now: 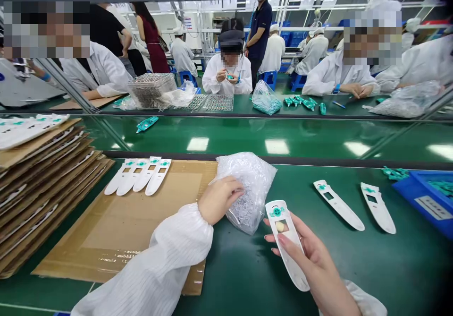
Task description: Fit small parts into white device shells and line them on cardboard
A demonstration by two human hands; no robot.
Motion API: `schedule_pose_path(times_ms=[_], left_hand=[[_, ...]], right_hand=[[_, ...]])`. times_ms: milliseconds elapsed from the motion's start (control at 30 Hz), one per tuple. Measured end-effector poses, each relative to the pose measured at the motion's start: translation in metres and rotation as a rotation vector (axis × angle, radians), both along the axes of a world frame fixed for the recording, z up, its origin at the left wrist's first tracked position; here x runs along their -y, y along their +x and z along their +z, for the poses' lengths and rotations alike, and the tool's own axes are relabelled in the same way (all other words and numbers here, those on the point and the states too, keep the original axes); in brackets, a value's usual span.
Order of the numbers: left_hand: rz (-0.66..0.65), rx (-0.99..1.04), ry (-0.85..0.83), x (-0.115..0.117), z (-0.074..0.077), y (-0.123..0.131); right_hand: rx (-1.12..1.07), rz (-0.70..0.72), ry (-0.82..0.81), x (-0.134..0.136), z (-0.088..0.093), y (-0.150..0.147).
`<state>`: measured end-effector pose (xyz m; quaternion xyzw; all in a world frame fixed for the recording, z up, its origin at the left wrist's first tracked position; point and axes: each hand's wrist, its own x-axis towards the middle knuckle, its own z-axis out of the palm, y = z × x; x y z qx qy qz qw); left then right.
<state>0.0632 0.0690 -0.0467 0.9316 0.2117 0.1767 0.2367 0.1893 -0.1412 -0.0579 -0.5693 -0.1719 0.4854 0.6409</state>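
In my right hand [311, 259] is a long white plastic shell [292, 261] with a square window and a green piece near its top end. My thumb lies on its face and the fingers are behind it. My left hand [221, 198] rests at a clear plastic bag [260, 179] full of small, pale parts. Its fingers are curled together over the bag; anything between them is too small to make out. Two similar white shells, a nearer one [378, 207] and a slimmer-looking one [338, 205], lie to the right on the green table.
Several white shells [154, 183] lie on a cardboard sheet [120, 240] at left. Beyond it stands a stack of cardboard layers [42, 188]. A blue bin [424, 200] with green parts sits at far right. A green conveyor belt [233, 136] separates me from co-workers opposite.
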Motion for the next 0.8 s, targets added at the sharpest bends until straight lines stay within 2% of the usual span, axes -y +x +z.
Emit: schedule_pose_path(times_ms=[233,367,433,533,600,667,700,800], left_hand=[[0.045,0.248,-0.174,0.002,0.003,-0.009],[0.070,0.344,-0.272,0.016,0.013,-0.012],[0.083,0.418,-0.439,0.029,0.022,-0.017],[0.093,0.549,-0.845,0.050,0.039,-0.028],[0.099,0.599,-0.998,0.060,0.047,-0.036],[0.115,0.619,-0.982,0.068,0.052,-0.043],[0.131,0.623,-0.915,0.070,0.052,-0.045],[0.192,0.628,-0.523,0.078,0.051,-0.052]], right_hand=[[-0.001,0.050,0.018,-0.008,-0.001,-0.004],[-0.001,0.036,0.010,-0.012,0.002,-0.009],[-0.021,0.037,0.007,-0.013,0.004,-0.012],[-0.090,0.083,0.012,-0.016,0.007,-0.015],[-0.165,0.142,0.018,-0.018,0.009,-0.018],[-0.226,0.179,0.024,-0.021,0.012,-0.023],[-0.235,0.187,0.030,-0.022,0.014,-0.026],[-0.164,0.161,0.057,-0.025,0.019,-0.037]])
